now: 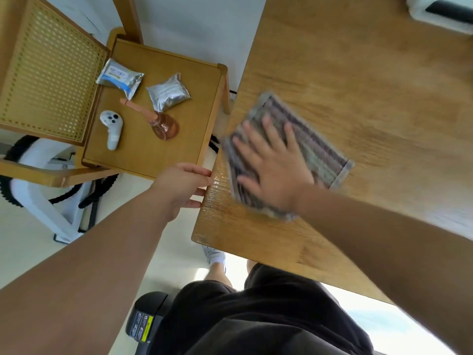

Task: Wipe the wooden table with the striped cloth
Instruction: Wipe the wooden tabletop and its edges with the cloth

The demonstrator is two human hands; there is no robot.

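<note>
The right hand (273,170) lies flat, fingers spread, pressing the striped cloth (307,147) onto the wooden bench (371,85) at frame centre. The left hand (184,185) grips the bench edge. Being near that edge, the cloth could slide off.

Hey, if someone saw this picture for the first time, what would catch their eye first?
Probably the right hand spread flat on the striped cloth, blurred, near the wooden table's left edge. Next, the left hand gripping that edge. Then the chair seat to the left, holding two foil packets, a white controller and a brownish bell-shaped object.
</note>
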